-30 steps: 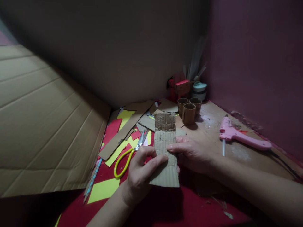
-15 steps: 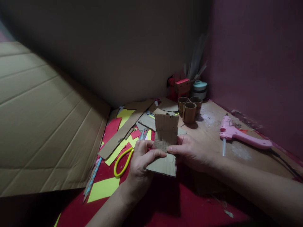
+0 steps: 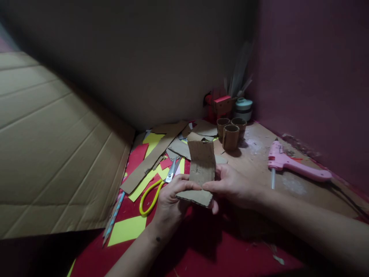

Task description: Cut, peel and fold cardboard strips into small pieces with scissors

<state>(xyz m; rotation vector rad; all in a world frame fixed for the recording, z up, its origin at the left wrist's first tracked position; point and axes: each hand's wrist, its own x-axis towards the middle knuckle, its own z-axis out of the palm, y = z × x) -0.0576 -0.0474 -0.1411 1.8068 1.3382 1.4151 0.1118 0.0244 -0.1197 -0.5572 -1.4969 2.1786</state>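
A folded piece of cardboard [image 3: 201, 159] is held between both hands, its upper part standing up and its lower flap bent toward me. My left hand [image 3: 175, 196] grips the left side, thumb lying along the crease. On the right side, my right hand [image 3: 230, 182] pinches it with the thumb at the same fold; a fingertip shows below the flap. Yellow-handled scissors [image 3: 152, 198] lie just left of my left hand, blades pointing away. Parts of the fingers behind the cardboard are hidden.
Cardboard strips [image 3: 155, 159] and yellow paper [image 3: 128, 230] lie on the left, beside a striped pencil [image 3: 114, 219]. Three small cardboard cups [image 3: 230, 137] stand behind. A pink glue gun [image 3: 296, 166] rests at right. A large cardboard sheet [image 3: 57, 154] leans at left.
The cardboard has bent more sharply at the crease, and its lower flap has come up. My left hand has shifted slightly, showing more of the scissors.
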